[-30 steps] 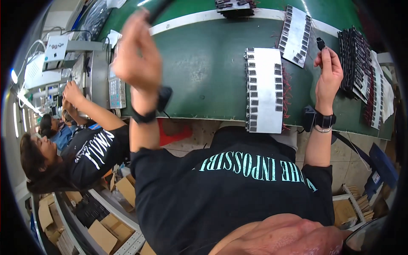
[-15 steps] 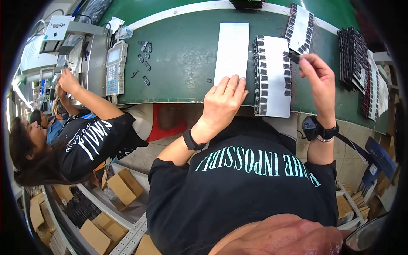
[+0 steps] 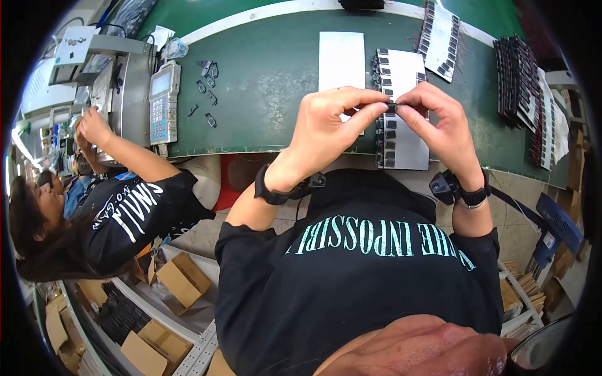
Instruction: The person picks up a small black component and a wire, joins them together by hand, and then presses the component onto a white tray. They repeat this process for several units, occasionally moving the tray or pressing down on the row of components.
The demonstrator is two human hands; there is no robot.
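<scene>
Above the near part of the green table, my left hand (image 3: 326, 125) and my right hand (image 3: 442, 119) meet. Both are closed in a pinch on one small black part (image 3: 392, 108), mostly hidden by the fingertips. Beneath them lies a white card (image 3: 409, 147) with small black rectangular pieces lined along its two long sides; my right hand covers some of it. To its left is a plain white sheet (image 3: 342, 59), its lower end hidden behind my left hand.
Another loaded card (image 3: 442, 41) with thin dark red wires lies farther back. Stacked black-edged cards (image 3: 517, 81) stand at the right. Loose black parts (image 3: 210, 78) lie left, beside a keypad device (image 3: 164, 106). A co-worker's hand (image 3: 94, 128) is at a machine, far left.
My left hand has lifted off the white sheet and moved right to the small black part. My right hand has brought that part left and nearer, over the loaded card.
</scene>
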